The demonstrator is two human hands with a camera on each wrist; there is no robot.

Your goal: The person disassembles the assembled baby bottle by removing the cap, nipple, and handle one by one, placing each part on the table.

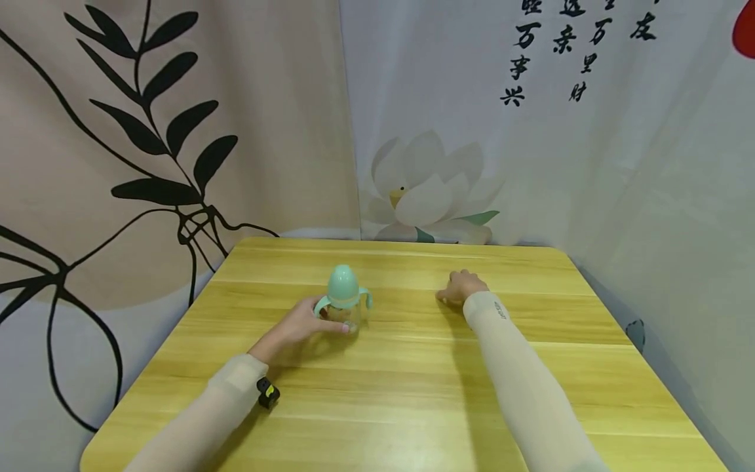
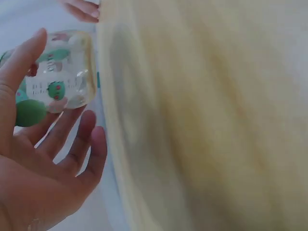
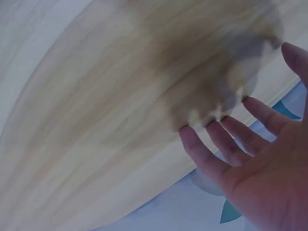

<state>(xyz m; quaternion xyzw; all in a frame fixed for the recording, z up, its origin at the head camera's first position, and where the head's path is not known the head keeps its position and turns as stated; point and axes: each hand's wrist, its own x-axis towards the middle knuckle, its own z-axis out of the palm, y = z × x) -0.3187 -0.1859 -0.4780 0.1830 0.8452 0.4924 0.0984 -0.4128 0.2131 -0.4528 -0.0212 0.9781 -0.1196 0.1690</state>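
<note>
A baby bottle [image 1: 343, 288] with a mint-green domed cap, two side handles and a clear body is upright left of the table's middle. My left hand [image 1: 307, 322] holds it from the left, the thumb across the near side. In the left wrist view, the clear bottle body [image 2: 72, 72] shows green and pink printed figures between the thumb and fingers of the left hand [image 2: 43, 178]. Whether its base touches the table cannot be told. Farther right, my right hand [image 1: 463, 287] holds nothing; its fingers are spread and partly bent in the right wrist view, fingertips at the tabletop.
The yellow wood-grain table [image 1: 401, 393] has rounded corners. Behind it hang a beige curtain [image 1: 283, 131] with black leaf prints and a pale curtain [image 1: 590, 170] with a lotus and dark characters. A black device [image 1: 268, 393] sits at the left wrist.
</note>
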